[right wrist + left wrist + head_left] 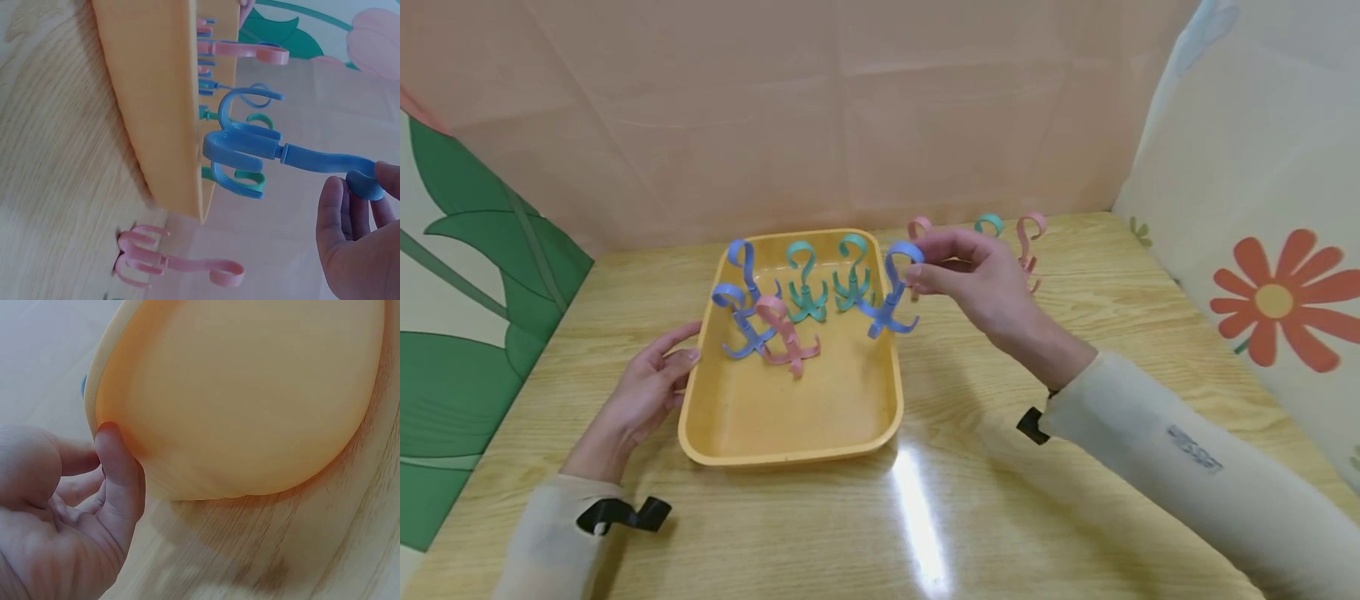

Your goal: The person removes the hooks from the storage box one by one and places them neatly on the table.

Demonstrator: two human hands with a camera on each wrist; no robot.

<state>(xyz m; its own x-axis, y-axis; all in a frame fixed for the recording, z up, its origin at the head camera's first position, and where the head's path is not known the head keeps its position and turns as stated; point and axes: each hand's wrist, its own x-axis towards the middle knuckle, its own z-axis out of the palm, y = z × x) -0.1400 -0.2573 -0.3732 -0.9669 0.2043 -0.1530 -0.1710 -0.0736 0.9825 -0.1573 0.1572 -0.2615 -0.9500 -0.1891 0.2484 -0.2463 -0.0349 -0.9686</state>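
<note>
My right hand pinches the curled top of a blue multi-prong hook. Its prongs hang over the right rim of a yellow tray; in the right wrist view this blue hook shows clearly, with its prongs spread. At the tray's left side, my left hand grips the rim; the left wrist view has its fingertips right at the tray's edge. Inside the tray stand two blue hooks, a pink hook and two green hooks.
Behind my right hand, on the wooden table, are a pink hook, a green hook and another pink hook, partly hidden. A pinkish cloth wall closes off the back; flower-patterned sheets line the sides.
</note>
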